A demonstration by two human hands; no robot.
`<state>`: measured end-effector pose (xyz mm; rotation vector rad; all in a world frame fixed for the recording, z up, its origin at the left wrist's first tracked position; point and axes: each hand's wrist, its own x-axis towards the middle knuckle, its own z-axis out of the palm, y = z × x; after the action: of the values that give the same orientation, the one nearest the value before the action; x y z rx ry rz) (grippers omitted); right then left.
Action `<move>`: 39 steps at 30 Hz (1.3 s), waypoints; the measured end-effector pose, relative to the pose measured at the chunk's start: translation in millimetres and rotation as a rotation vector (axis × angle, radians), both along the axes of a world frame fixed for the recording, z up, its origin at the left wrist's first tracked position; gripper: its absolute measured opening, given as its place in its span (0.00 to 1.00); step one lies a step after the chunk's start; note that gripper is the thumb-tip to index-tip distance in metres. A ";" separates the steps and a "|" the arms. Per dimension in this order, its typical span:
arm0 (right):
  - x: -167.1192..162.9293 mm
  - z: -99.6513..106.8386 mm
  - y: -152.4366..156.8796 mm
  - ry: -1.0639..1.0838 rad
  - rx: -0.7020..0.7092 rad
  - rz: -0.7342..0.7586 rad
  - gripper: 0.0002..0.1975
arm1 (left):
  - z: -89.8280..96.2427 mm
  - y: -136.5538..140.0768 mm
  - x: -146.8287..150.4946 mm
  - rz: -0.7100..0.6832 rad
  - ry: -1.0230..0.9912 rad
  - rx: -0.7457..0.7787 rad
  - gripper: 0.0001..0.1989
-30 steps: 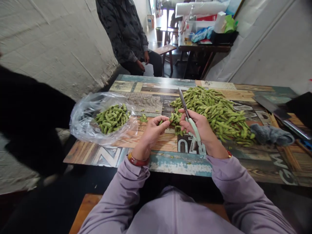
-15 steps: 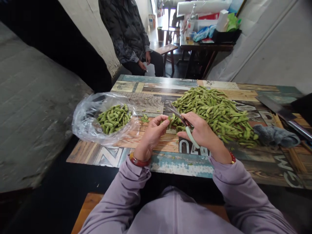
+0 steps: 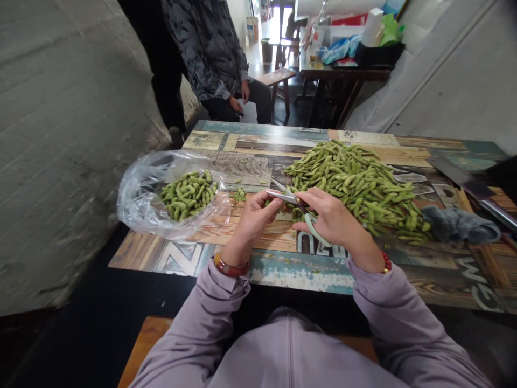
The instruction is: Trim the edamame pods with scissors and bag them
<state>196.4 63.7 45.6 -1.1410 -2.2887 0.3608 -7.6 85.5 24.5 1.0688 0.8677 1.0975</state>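
Observation:
Between thumb and fingers my left hand (image 3: 258, 215) pinches a green edamame pod (image 3: 267, 203), mostly hidden by the fingers. My right hand (image 3: 329, 215) grips a pair of scissors (image 3: 317, 230) with pale green handles. The blades are spread apart and reach across to the left fingertips, at the pod. Behind and right of the right hand lies a large heap of edamame pods (image 3: 351, 183). On the left, a clear plastic bag (image 3: 139, 199) lies open with a smaller pile of pods (image 3: 188, 195) in it.
Small green trimmings (image 3: 239, 194) lie on the patterned wooden table (image 3: 258, 264). At the right are a grey cloth (image 3: 460, 223) and a cleaver (image 3: 460, 178). Beyond the table sits a person (image 3: 214, 59); a cluttered side table (image 3: 347, 73) stands behind.
The scissors have swung lower and their blades have opened, now pointing at the left fingertips. At the upper left, a dark-clothed figure has moved farther back along the wall.

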 end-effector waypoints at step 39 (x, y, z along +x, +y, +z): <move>3.3 -14.9 1.4 -0.136 -0.075 0.004 0.18 | -6.7 5.7 -1.8 -0.010 0.193 0.078 0.12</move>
<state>199.7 65.1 30.7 -1.2332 -2.4133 0.3845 -9.4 91.2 17.8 1.2578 0.9778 1.0383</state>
